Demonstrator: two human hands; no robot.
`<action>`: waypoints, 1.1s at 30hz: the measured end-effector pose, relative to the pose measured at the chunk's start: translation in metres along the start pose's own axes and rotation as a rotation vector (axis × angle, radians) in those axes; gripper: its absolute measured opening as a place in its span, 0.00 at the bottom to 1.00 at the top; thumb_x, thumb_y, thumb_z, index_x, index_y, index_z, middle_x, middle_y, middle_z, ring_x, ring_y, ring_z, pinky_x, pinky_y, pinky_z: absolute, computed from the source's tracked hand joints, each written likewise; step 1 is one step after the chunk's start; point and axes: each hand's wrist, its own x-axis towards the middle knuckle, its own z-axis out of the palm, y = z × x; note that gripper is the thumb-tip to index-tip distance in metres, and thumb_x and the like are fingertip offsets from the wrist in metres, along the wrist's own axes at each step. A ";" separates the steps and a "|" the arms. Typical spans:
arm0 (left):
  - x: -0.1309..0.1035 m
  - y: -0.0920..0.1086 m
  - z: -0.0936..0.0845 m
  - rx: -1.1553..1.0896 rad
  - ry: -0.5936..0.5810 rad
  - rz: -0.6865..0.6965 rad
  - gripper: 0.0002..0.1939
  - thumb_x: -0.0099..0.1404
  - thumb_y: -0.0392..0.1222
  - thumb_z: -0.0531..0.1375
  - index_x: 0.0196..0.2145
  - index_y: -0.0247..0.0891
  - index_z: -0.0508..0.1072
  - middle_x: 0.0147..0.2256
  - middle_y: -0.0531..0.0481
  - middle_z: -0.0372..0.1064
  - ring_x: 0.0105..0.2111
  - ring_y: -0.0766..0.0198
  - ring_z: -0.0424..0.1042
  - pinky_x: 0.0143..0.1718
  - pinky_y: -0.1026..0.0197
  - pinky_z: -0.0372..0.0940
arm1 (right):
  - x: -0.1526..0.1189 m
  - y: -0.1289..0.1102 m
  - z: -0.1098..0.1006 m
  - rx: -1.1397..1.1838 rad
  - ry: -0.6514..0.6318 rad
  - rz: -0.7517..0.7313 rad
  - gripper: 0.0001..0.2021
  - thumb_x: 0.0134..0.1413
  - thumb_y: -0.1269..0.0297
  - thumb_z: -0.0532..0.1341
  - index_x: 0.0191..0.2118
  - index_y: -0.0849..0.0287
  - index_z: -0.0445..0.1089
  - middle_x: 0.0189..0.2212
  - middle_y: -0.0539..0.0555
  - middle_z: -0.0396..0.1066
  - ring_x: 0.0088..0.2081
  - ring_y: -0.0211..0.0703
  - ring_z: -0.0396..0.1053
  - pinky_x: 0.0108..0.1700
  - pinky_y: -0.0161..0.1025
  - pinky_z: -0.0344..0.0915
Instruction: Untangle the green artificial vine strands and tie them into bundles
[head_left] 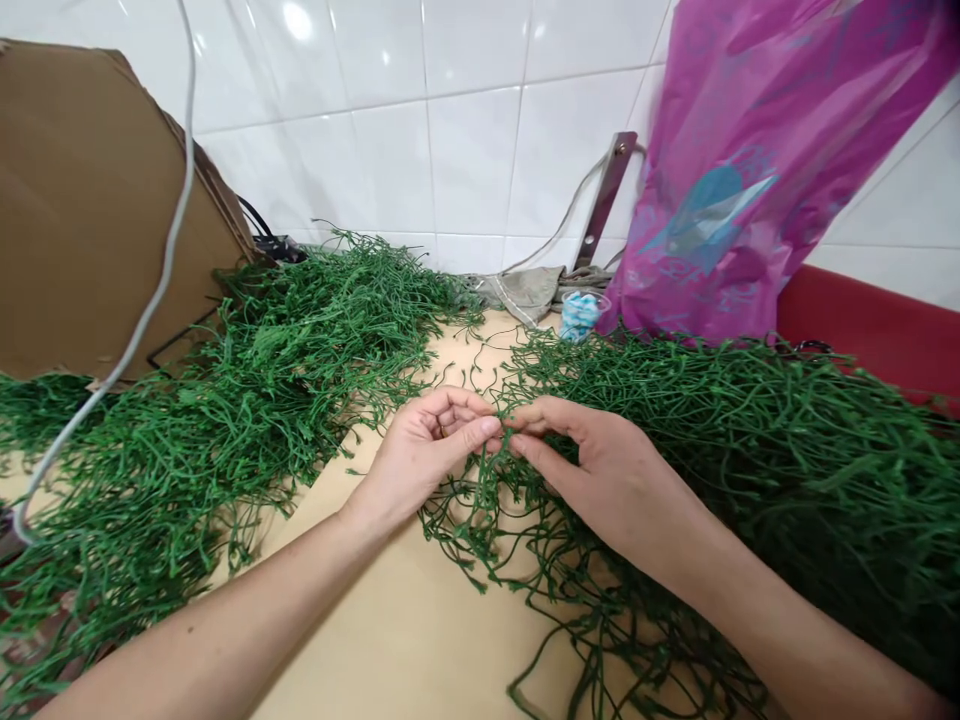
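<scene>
Near the middle of the view, my left hand (431, 445) pinches a small green plastic sprig (487, 475) between thumb and fingers. My right hand (600, 460) meets it from the right, thumb and fingertips closed on the same green piece. The fingertips of both hands almost touch, and fine detail between them is hard to make out. Thin green stems hang below the fingers. A large heap of green stems (750, 430) lies to the right, partly under my right hand and forearm. Another heap (300, 350) spreads over the left side.
A tan board (397, 620) covers the tabletop. At the left stand brown cardboard (97, 220) and a hanging white cable (176, 220). Behind are a clear cup of blue-and-white pieces (580, 315), grey cloth (531, 293), a metal bracket (604, 205), a purple bag (720, 180) and a red surface (870, 320).
</scene>
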 end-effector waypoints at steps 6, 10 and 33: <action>0.000 -0.004 -0.002 -0.010 -0.048 -0.043 0.10 0.63 0.44 0.67 0.40 0.37 0.76 0.26 0.56 0.70 0.27 0.71 0.67 0.32 0.68 0.62 | 0.003 0.004 -0.007 -0.060 -0.005 0.003 0.10 0.61 0.71 0.55 0.30 0.56 0.69 0.22 0.45 0.67 0.26 0.37 0.64 0.30 0.34 0.60; -0.002 -0.003 -0.001 -0.041 -0.071 -0.128 0.13 0.60 0.45 0.69 0.39 0.37 0.75 0.26 0.57 0.68 0.26 0.71 0.64 0.30 0.68 0.60 | 0.003 0.009 -0.004 -0.033 -0.027 0.008 0.09 0.62 0.70 0.54 0.30 0.56 0.68 0.22 0.45 0.66 0.26 0.37 0.63 0.29 0.34 0.60; -0.004 -0.006 0.002 0.204 -0.046 0.053 0.09 0.64 0.44 0.63 0.31 0.37 0.69 0.27 0.56 0.62 0.28 0.68 0.59 0.30 0.65 0.56 | -0.001 0.005 0.011 -0.133 0.071 -0.020 0.03 0.57 0.67 0.61 0.34 0.55 0.73 0.31 0.49 0.77 0.34 0.42 0.72 0.37 0.39 0.64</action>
